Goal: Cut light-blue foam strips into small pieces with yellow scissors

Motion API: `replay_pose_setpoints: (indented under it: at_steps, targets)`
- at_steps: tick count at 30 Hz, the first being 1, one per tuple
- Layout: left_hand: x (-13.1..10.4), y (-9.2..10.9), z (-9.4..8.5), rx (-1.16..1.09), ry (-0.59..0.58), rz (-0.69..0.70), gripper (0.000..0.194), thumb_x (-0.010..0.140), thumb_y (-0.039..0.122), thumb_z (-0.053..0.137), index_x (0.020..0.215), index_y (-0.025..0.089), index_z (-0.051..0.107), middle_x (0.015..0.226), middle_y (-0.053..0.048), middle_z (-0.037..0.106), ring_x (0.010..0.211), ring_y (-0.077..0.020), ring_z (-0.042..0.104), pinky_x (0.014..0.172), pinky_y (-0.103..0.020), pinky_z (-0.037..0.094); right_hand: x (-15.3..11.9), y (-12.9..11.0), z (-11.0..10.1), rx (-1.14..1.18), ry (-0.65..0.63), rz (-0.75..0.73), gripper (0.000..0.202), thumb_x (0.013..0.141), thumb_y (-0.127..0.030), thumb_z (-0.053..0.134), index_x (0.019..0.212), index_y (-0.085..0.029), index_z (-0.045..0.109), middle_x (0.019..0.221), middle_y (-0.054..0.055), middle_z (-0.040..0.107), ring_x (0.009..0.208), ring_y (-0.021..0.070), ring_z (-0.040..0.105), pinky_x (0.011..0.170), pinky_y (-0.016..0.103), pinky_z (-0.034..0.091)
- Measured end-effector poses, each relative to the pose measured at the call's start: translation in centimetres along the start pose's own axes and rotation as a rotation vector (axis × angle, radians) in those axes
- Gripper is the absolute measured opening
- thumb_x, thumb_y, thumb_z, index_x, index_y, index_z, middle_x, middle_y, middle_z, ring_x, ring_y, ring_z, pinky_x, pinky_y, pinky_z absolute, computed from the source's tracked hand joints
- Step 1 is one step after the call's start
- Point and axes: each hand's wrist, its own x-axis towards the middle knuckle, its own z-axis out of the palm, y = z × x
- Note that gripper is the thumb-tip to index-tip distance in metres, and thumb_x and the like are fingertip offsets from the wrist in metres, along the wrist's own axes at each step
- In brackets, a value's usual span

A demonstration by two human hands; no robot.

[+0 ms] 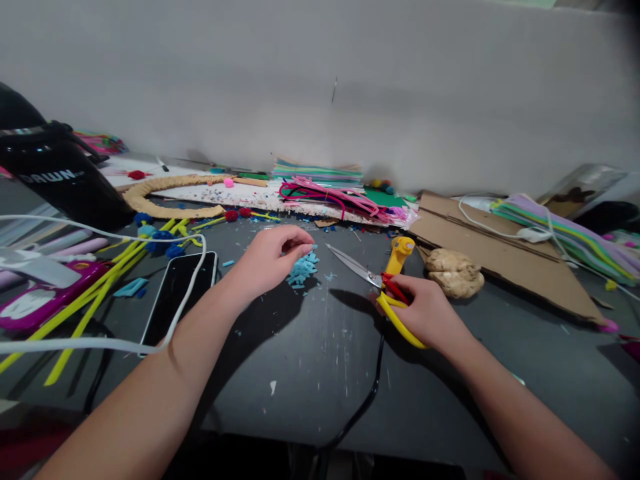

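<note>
My right hand (417,307) is wrapped round the yellow-and-red handles of a pair of scissors (353,265). The blades look closed and point up and to the left, above the dark tabletop. My left hand (277,257) hovers over a small pile of light-blue cut scraps (303,270), thumb and fingertips pinched together. Whatever the pinch holds is too small to tell from the pile behind it. Right behind the scissors' handles stands a yellow glue gun (399,253), partly hidden by my right hand.
A phone (183,293) and a white cable (193,280) lie left, near yellow pipe cleaners (113,273) and a black bottle (65,173). Pink pipe cleaners (335,197) lie at the back. Rightward are a pale lumpy object (454,273) and cardboard (500,253). A black cord (373,393) crosses the front edge.
</note>
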Motion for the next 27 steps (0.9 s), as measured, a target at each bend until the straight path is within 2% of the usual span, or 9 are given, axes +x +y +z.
replay_pose_setpoints:
  at_steps: [7, 11, 15, 27]
  targets:
    - [-0.13, 0.43, 0.02, -0.035, -0.015, -0.051, 0.031, 0.089, 0.044, 0.060, 0.088, 0.016, 0.071, 0.073, -0.003, 0.069, 0.063, -0.0134, 0.057, 0.056, -0.024, 0.041, -0.04, 0.08, 0.18, 0.000, 0.011, 0.011, 0.025, 0.074, -0.041, 0.068, 0.072, -0.019, 0.059, 0.062, -0.002, 0.048, 0.059, 0.0129, 0.041, 0.053, 0.024, 0.032]
    - [-0.13, 0.78, 0.00, -0.092, -0.007, -0.026, 0.029, 0.089, 0.042, 0.060, 0.089, 0.015, 0.071, 0.076, -0.004, 0.071, 0.067, -0.0142, 0.062, 0.060, -0.024, 0.046, 0.02, 0.16, 0.23, 0.014, 0.023, 0.006, 0.023, 0.076, -0.041, 0.066, 0.078, -0.018, 0.064, 0.065, -0.001, 0.053, 0.060, 0.0137, 0.044, 0.055, 0.025, 0.034]
    - [-0.22, 0.81, 0.16, -0.115, -0.028, -0.021, 0.026, 0.090, 0.038, 0.059, 0.092, 0.015, 0.070, 0.080, -0.005, 0.072, 0.070, -0.0147, 0.065, 0.064, -0.024, 0.049, 0.02, -0.05, 0.13, 0.012, 0.022, 0.007, 0.023, 0.076, -0.039, 0.065, 0.075, -0.016, 0.065, 0.063, -0.001, 0.051, 0.059, 0.0132, 0.043, 0.055, 0.025, 0.034]
    - [-0.21, 0.82, 0.31, -0.057, -0.051, 0.027, 0.029, 0.093, 0.039, 0.054, 0.086, 0.015, 0.068, 0.076, -0.002, 0.068, 0.068, -0.0128, 0.059, 0.063, -0.024, 0.043, -0.03, -0.01, 0.19, 0.034, 0.017, 0.008, 0.024, 0.077, -0.041, 0.066, 0.074, -0.017, 0.063, 0.062, -0.002, 0.049, 0.059, 0.0129, 0.041, 0.054, 0.025, 0.033]
